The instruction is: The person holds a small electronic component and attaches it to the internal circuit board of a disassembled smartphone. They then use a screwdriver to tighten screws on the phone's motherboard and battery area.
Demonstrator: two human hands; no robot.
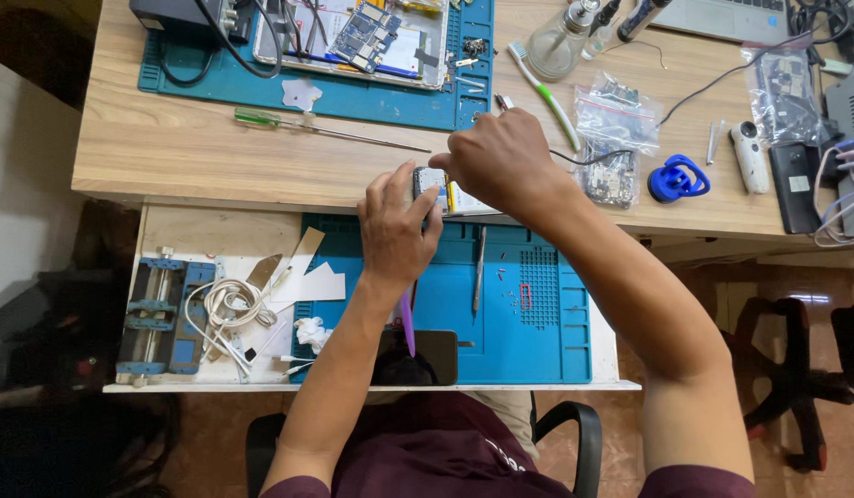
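Both my hands meet at the front edge of the bench (214,152). My left hand (396,226) wraps around a small grey device (429,181), fingers curled over its near side. My right hand (494,159) is clenched just above it, knuckles up, pressing at the device's top; what it pinches I cannot tell. Below my left hand lies a blue mat (528,332) with a metal pry tool (479,269), and a green screwdriver (307,127) rests well beyond it.

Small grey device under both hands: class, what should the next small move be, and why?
Probably keep the left hand bracing the small grey device at the desk edge while the right hand works its top. Both hands already meet there, and loose screws lie on the blue mat below.
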